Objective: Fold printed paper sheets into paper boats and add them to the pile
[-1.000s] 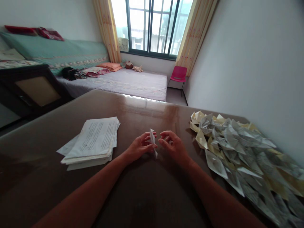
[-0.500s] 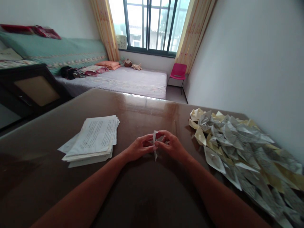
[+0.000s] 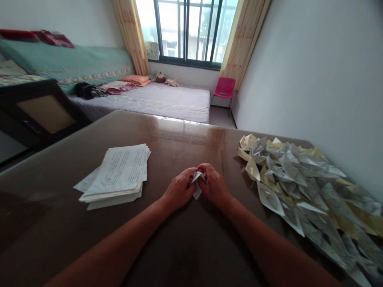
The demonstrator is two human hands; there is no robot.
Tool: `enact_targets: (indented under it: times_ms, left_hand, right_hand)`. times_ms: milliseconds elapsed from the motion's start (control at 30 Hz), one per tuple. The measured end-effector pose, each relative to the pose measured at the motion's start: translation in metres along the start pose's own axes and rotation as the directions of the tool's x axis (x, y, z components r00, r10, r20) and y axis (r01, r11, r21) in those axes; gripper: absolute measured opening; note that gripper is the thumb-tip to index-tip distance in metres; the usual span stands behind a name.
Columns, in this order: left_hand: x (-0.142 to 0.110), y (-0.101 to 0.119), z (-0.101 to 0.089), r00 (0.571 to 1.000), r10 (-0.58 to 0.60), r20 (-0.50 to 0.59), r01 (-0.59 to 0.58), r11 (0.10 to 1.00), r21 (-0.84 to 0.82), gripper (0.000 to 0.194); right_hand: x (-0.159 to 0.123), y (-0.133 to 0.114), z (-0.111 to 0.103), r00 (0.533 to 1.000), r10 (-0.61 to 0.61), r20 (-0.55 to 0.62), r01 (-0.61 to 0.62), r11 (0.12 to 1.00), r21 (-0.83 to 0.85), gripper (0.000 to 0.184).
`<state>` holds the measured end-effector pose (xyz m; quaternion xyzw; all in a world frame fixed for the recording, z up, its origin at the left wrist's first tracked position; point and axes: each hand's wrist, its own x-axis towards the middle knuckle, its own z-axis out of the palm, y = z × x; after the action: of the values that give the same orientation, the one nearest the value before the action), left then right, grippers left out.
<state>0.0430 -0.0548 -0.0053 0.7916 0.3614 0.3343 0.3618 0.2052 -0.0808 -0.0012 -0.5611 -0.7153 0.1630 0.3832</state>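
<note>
Between my two hands, above the middle of the brown table (image 3: 176, 151), is a small folded piece of printed paper (image 3: 197, 191). My left hand (image 3: 180, 186) pinches its left side, with the fingertips partly hidden behind it. On the other side my right hand (image 3: 214, 186) grips the paper, thumb in front and fingers curled over the top edge. A white peaked fold shows between the thumbs, and a pointed part hangs below them. Its full shape is hidden by the fingers.
A stack of printed sheets (image 3: 118, 169) lies to the left. Many folded paper boats (image 3: 293, 171) are heaped along the right side by the wall. Beyond the table are a bed (image 3: 179, 99), a pink chair (image 3: 225, 87) and a dark cabinet (image 3: 38, 111).
The folded paper, seen nearly edge-on before, now shows a spread, peaked face. Both hands have turned inward and their fingers have closed more tightly around it.
</note>
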Motion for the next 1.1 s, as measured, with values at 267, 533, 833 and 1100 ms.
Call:
enact_targets:
  times_ms: [267,533,833,1100]
  left_hand:
    - [0.009,-0.007,-0.003,0.994,0.004,-0.112,0.026,0.965,0.263,0.019]
    - [0.011,-0.018,-0.01,0.998,0.026,-0.048,-0.001,0.884,0.468,0.021]
    - [0.004,-0.017,-0.03,0.979,0.101,0.176,-0.181,0.827,0.533,0.02]
    - [0.005,-0.015,-0.035,0.905,0.264,0.334,-0.411,0.747,0.522,0.025]
  right_hand:
    - [0.003,0.015,0.005,0.999,-0.044,0.003,0.044,0.998,0.036,0.036]
    - [0.007,0.024,-0.005,0.988,-0.054,0.147,0.074,0.989,-0.132,0.023]
    - [0.008,0.027,-0.025,0.948,-0.098,0.301,0.167,0.963,-0.212,0.023]
    - [0.009,0.029,-0.035,0.932,-0.068,0.356,0.157,0.961,-0.227,0.027]
